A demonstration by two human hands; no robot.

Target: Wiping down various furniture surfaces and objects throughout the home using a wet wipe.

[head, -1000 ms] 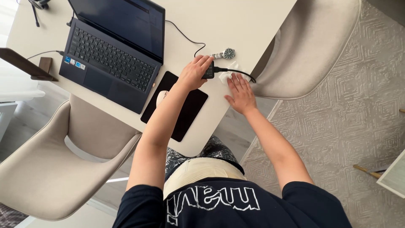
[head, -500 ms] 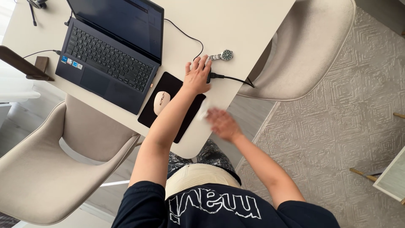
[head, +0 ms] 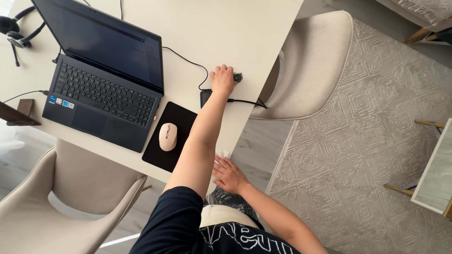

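Note:
My left hand (head: pixel 222 79) reaches across the white table (head: pixel 245 33), its fingers curled over a small metal wristwatch (head: pixel 238 76) near the right edge. Just below that hand lies a black power adapter (head: pixel 205 97), and its cable (head: pixel 247 101) runs off the table's side. My right hand (head: pixel 229 174) is low at the table's near edge, close to my body. A bit of white cloth (head: pixel 222 154) shows under its fingertips.
An open dark laptop (head: pixel 101 80) stands at the left, with a beige mouse (head: pixel 167 136) on a black pad (head: pixel 176 117) beside it. A headset (head: pixel 16 33) lies far left. Beige chairs stand at the right (head: pixel 310 66) and lower left (head: pixel 70 197). A patterned rug (head: pixel 358 155) covers the floor.
My right hand has pulled back from the cable area to the table's near edge, taking the cloth with it. My left hand slid from the adapter up to the wristwatch.

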